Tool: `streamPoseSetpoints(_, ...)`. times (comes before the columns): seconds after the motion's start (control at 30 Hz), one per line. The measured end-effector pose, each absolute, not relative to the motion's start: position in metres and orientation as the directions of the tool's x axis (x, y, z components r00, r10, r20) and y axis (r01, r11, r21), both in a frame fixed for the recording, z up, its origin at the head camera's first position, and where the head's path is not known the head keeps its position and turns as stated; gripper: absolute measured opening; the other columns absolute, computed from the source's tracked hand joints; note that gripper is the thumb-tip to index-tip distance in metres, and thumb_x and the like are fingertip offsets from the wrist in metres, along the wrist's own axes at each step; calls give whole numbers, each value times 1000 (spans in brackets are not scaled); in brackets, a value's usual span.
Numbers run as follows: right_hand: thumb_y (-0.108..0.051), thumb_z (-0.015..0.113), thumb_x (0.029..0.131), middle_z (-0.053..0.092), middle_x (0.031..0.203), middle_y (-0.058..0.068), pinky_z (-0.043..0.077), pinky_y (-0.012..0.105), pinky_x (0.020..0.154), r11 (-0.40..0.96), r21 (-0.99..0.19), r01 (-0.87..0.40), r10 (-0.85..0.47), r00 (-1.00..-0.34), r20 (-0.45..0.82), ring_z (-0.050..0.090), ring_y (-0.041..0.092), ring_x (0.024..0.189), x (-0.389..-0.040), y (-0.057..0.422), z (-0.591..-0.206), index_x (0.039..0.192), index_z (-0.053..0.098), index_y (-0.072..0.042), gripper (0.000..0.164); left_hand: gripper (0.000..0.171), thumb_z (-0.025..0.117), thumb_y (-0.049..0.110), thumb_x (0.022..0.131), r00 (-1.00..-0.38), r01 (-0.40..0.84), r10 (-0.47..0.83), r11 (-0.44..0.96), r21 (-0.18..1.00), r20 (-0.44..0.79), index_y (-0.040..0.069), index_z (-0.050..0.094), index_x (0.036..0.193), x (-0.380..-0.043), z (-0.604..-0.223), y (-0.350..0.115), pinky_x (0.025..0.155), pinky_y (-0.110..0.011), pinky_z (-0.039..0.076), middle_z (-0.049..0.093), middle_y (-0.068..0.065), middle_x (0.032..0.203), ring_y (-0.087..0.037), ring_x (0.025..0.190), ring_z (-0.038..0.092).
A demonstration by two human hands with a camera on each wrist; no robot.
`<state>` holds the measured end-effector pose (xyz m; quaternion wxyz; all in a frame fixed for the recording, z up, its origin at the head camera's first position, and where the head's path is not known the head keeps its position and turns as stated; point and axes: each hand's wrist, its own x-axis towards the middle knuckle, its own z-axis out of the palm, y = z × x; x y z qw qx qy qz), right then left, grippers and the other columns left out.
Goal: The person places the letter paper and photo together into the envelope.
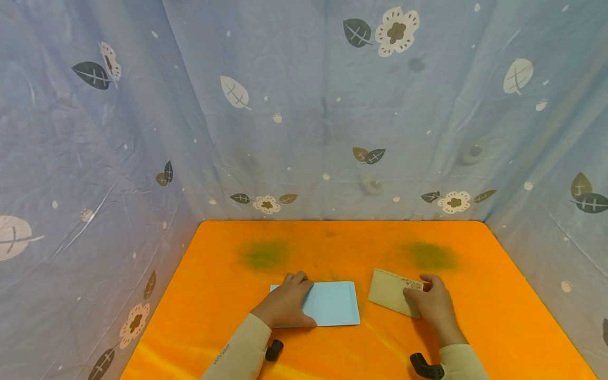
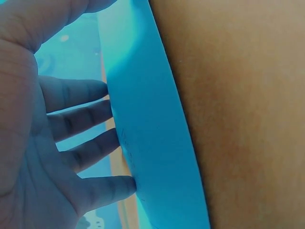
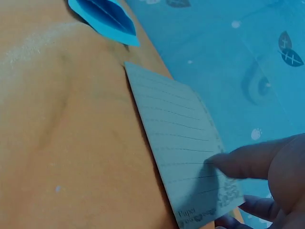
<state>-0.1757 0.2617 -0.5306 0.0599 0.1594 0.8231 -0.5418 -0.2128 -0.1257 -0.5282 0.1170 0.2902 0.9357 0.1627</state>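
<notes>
A light blue envelope (image 1: 331, 304) lies flat near the table's middle, its left part hidden under my left hand (image 1: 287, 302). The thumb holds the near long edge and the fingers hold the far one. In the right wrist view the envelope's (image 3: 112, 24) right end bows apart like a pocket mouth. To its right, my right hand (image 1: 436, 306) pinches a pale yellow sheet of lined note paper (image 1: 390, 291) by its right end, thumb on top. Ruled lines and a small printed pattern show on the note paper (image 3: 178, 138), which is tilted off the table.
An orange cloth covers the table (image 1: 332, 243), with two greenish smudges toward the back. Blue curtains (image 1: 304, 132) with leaf and flower prints stand behind and along both sides. A black wrist device (image 1: 426, 368) sits by each sleeve.
</notes>
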Motion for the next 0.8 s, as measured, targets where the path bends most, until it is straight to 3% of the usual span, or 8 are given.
streamPoseSetpoints(0.17, -13, 70, 105, 37, 151, 36, 48, 54, 95, 374, -874, 311, 193, -948, -255, 42, 49, 131, -175, 259, -533, 162, 26, 13, 77, 90, 92, 58, 81, -804, 501, 580, 779, 376, -131, 9, 63, 150, -212, -527, -125, 94, -35, 53, 52, -1, 140, -22, 121, 47)
streamPoseSetpoints(0.37, -10, 69, 105, 53, 130, 28, 51, 43, 84, 433, -849, 301, 180, -952, -246, 52, 42, 117, -174, 259, -537, 150, 49, 13, 55, 91, 92, 59, 81, -804, 503, 580, 781, 370, -132, 9, 63, 151, -212, -527, -125, 95, -36, 53, 52, -1, 140, -22, 121, 47)
streamPoseSetpoints(0.6, -17, 75, 101, 58, 137, 33, 54, 54, 90, 500, -811, 303, 151, -953, -263, 58, 47, 121, -175, 259, -538, 143, 60, 13, 55, 93, 92, 59, 81, -807, 501, 576, 783, 369, -126, 8, 61, 152, -211, -528, -125, 97, -35, 53, 51, -3, 145, -22, 124, 46)
streamPoseSetpoints(0.73, -20, 80, 97, 69, 121, 25, 53, 57, 88, 563, -778, 280, 142, -960, -243, 60, 46, 113, -176, 258, -538, 133, 67, 12, 50, 93, 92, 59, 81, -809, 496, 574, 784, 373, -129, 8, 61, 153, -211, -528, -125, 97, -35, 53, 50, -3, 147, -22, 125, 46)
streamPoseSetpoints(0.8, -19, 80, 97, 72, 113, 19, 46, 63, 97, 580, -771, 262, 134, -965, -227, 56, 49, 115, -175, 258, -538, 126, 70, 11, 43, 93, 92, 59, 81, -809, 493, 572, 784, 377, -132, 8, 61, 153, -211, -528, -125, 97, -36, 53, 50, -3, 147, -22, 125, 46)
